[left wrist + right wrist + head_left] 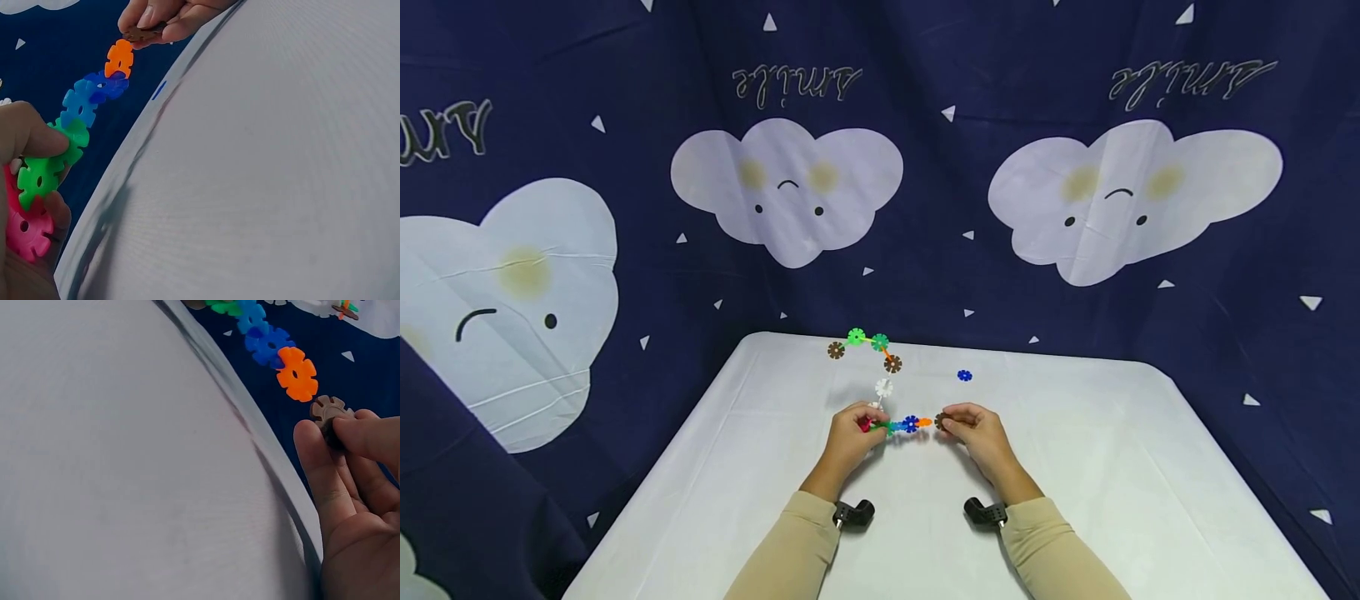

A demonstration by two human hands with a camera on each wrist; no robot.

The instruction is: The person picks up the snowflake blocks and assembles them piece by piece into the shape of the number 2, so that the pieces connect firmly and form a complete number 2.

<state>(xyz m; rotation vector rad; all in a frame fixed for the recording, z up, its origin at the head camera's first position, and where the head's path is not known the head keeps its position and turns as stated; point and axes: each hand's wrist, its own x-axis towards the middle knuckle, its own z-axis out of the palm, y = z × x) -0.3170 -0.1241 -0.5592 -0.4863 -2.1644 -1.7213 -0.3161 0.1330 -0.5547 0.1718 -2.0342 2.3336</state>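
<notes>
A chain of interlocking plastic snowflake discs runs through my left hand, whose thumb and fingers grip it at a green disc. Pink, green, light blue and blue discs follow one another, ending in an orange disc. Between thumb and fingertips, my right hand pinches a brown disc. It is edge-near the orange disc, with a small gap showing in the head view. The chain's far part curves away past white discs to brown and green ones, ending at another brown disc.
A loose blue disc lies toward the back of the white-covered table. Behind the table's far edge hangs a dark blue curtain with cloud prints. Each wrist wears a small black camera.
</notes>
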